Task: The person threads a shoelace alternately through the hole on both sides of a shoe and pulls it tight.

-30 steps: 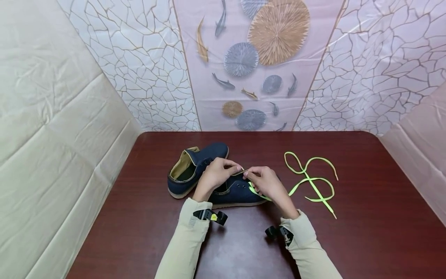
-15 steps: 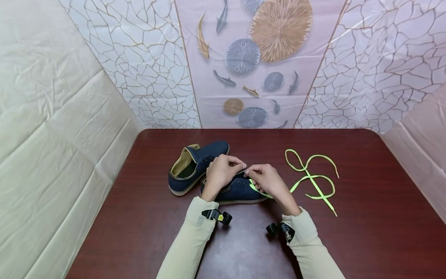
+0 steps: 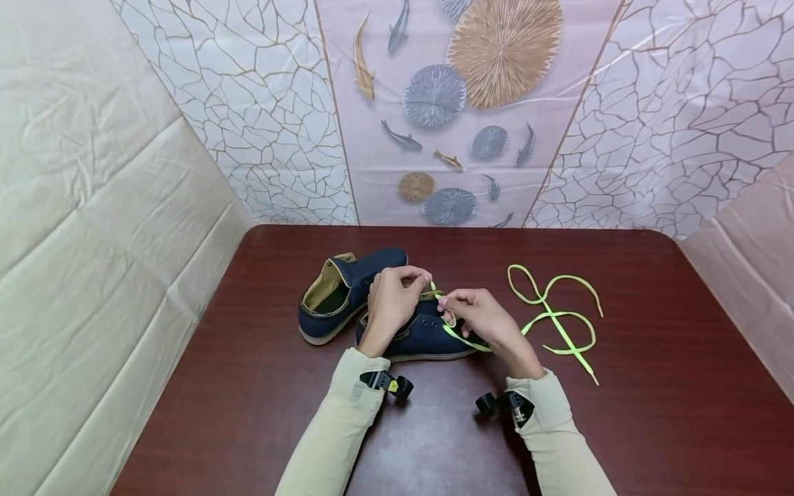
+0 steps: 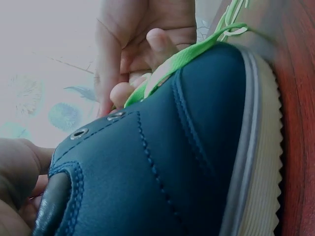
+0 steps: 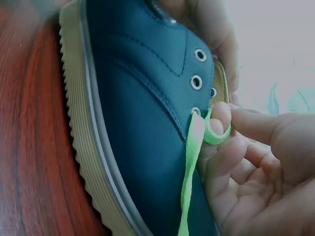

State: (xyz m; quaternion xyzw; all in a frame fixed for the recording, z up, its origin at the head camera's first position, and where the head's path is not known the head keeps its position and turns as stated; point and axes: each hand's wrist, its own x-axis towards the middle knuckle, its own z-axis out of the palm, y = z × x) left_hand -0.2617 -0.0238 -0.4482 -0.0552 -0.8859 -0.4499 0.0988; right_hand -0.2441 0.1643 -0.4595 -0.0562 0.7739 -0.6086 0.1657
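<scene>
A navy shoe (image 3: 428, 337) with metal eyelets lies on its sole, toe to the right. A neon-green shoelace (image 5: 189, 172) comes out of its front eyelet and bends into a small loop. My right hand (image 3: 486, 317) pinches this lace between thumb and forefinger, right at the eyelets. Over the shoe's opening is my left hand (image 3: 395, 300), thumb and forefinger pinched together at the upper end of the lace. In the left wrist view, empty eyelets (image 4: 79, 133) show nearer the ankle. The tan-lined far flap (image 5: 220, 81) stands beyond the lace.
A second navy shoe (image 3: 319, 320), without a lace, sits behind and to the left, close to the first. To the right, the lace's loose length (image 3: 561, 334) lies in curls on the dark red table (image 3: 670, 386). A patterned wall covering (image 3: 279, 138) rises behind.
Both hands were close together at the far flap. My left hand has moved up and away, and a stretch of green lace now shows between the two hands. My right hand has shifted slightly right.
</scene>
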